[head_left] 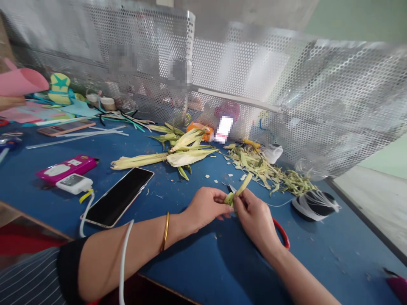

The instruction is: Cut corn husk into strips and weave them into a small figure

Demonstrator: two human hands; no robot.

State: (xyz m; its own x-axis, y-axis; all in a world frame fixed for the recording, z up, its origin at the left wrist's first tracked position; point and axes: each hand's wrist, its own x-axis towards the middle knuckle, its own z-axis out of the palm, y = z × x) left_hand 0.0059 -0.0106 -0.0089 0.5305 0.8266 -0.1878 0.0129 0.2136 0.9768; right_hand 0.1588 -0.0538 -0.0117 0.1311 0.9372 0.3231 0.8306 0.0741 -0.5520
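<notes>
My left hand (208,207) pinches one end of a pale green corn husk strip (244,184), which looks curled or folded there. My right hand (254,216) grips the same strip close by, and its free end sticks up past my fingers. Scissors with a red handle (282,235) lie partly hidden beneath my right hand; their blades show just beyond my fingers. Farther back rests a pile of whole corn husks (187,148). Shredded husk pieces (254,165) are heaped to the right of it. A black spool wound with white thread (314,205) sits on the right.
A black phone (117,197) lies left of my hands on the blue table (197,262). Near it are a magenta case (68,169) and a white device with a cable (74,183). A perforated metal screen (235,67) stands along the back. Coloured craft pieces (60,89) crowd the far left.
</notes>
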